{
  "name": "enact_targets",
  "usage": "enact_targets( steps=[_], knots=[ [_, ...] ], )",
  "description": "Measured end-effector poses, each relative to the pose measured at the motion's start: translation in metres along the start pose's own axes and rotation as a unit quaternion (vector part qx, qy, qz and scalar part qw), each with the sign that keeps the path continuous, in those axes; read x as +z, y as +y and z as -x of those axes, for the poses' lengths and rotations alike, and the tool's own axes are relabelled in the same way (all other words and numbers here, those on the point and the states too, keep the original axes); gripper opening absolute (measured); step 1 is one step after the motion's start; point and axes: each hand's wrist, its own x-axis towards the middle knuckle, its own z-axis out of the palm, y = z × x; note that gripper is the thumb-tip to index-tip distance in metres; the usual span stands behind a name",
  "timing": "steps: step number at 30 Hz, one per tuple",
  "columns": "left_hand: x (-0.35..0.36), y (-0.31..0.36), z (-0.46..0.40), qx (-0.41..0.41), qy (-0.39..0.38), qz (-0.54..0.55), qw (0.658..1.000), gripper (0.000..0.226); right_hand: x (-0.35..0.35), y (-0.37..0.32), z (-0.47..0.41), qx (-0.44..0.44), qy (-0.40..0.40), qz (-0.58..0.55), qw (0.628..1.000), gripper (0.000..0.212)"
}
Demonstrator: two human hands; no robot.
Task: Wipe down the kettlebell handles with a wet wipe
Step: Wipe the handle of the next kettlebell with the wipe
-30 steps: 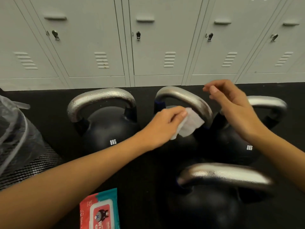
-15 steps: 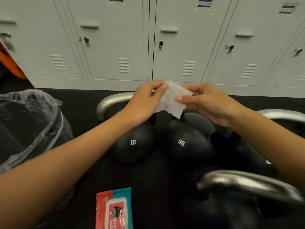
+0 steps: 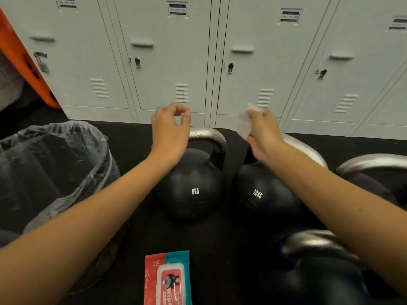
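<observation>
At the bottom edge lay the red-and-teal wipes pack (image 3: 167,280), and lower right a kettlebell (image 3: 317,278) sat half hidden under the right forearm. Left of frame, a bin lined with clear plastic (image 3: 52,172). Mid-frame, the 8KG kettlebell (image 3: 193,188) and 12KG kettlebell (image 3: 262,194) stood side by side, handles partly blocked by the wrists. The left hand (image 3: 170,126) hovered, fingers curled, holding nothing. The right hand (image 3: 262,126) pinched the wet wipe (image 3: 243,123), raised before the grey lockers (image 3: 171,62).

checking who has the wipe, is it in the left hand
No, the right hand holds the wet wipe; the left hand holds nothing.
</observation>
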Motion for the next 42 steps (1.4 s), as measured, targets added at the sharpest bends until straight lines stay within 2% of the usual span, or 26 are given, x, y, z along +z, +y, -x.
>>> enact_targets(
  steps=[4,6,8,10,13,16,19,22,25,29,35,39,42],
  knots=[
    [-0.007,-0.024,0.031,0.019,0.043,-0.088,0.995,0.030,0.016,0.030,0.005,0.005,-0.023,0.079,0.997,0.013],
    [-0.010,-0.036,0.044,0.039,0.052,-0.126,0.990,0.042,0.025,0.038,0.009,0.021,-0.032,0.090,0.995,0.033],
    [-0.013,-0.046,0.050,0.010,0.058,-0.123,0.991,0.052,0.034,0.039,0.011,0.070,-0.015,0.040,0.997,0.057],
    [-0.014,-0.052,0.053,-0.044,0.056,-0.097,0.993,0.060,0.040,0.038,0.007,0.119,0.014,-0.031,0.992,0.066],
    [-0.012,-0.057,0.057,-0.097,0.037,-0.066,0.992,0.069,0.044,0.037,0.004,0.155,0.033,-0.014,0.987,0.061],
    [-0.011,-0.061,0.059,-0.107,0.011,-0.046,0.993,0.075,0.047,0.046,0.004,0.185,0.025,0.013,0.982,0.049],
    [-0.008,-0.062,0.061,-0.119,-0.020,-0.029,0.992,0.082,0.045,0.061,0.006,0.219,0.028,-0.022,0.975,0.043],
    [-0.006,-0.064,0.059,-0.112,-0.013,-0.028,0.993,0.078,0.047,0.077,0.011,0.246,0.044,-0.089,0.964,0.037],
    [-0.007,-0.069,0.056,-0.094,0.015,-0.034,0.995,0.062,0.051,0.085,0.012,0.257,0.076,-0.131,0.955,0.027],
    [-0.008,-0.077,0.054,-0.070,0.036,-0.047,0.996,0.046,0.059,0.071,0.014,0.237,0.117,-0.120,0.957,0.018],
    [0.006,-0.080,0.055,-0.063,0.091,-0.071,0.991,0.041,0.064,0.057,0.020,0.170,0.125,-0.106,0.972,0.013],
    [0.014,-0.074,0.053,-0.083,0.126,-0.072,0.986,0.041,0.062,0.070,0.030,0.163,0.117,-0.117,0.973,0.033],
    [0.014,-0.075,0.052,-0.078,0.131,-0.074,0.986,0.040,0.061,0.074,0.033,0.197,0.112,-0.171,0.959,0.027]
  ],
)
